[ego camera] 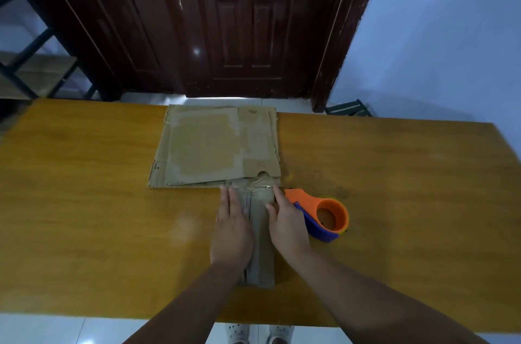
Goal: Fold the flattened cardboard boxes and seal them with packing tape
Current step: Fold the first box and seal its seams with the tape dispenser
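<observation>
A small folded cardboard box lies on the wooden table, its top seam covered with shiny tape. My left hand lies flat on the box's left side with straight fingers. My right hand presses on the box's right edge, fingers extended along it. An orange and blue tape dispenser sits on the table right beside my right hand, touching nothing I hold. Behind the box lies a stack of flattened cardboard boxes.
A dark wooden door stands beyond the table's far edge. A metal shelf frame is at the far left. The table's near edge runs just above my feet.
</observation>
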